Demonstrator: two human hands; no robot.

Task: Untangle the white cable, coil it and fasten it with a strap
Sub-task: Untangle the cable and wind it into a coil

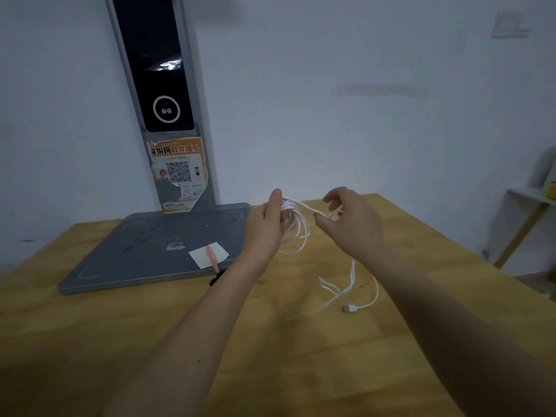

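My left hand (266, 227) holds several loops of the white cable (298, 233) bunched at their top, above the wooden table. My right hand (349, 219) pinches a strand that runs from the bunch to its fingers. The loops hang below my left hand. The loose remainder of the cable trails down onto the table, ending in a USB plug (349, 308) near the middle. A pink strap (212, 258) lies on a white paper slip (209, 254) left of my left wrist, with a dark piece at its lower end partly hidden by my forearm.
A grey scanner base plate (126, 251) with a tall post (168, 100) stands at the table's (90, 341) back left, against the white wall. A shelf (529, 206) stands at the right beyond the table edge.
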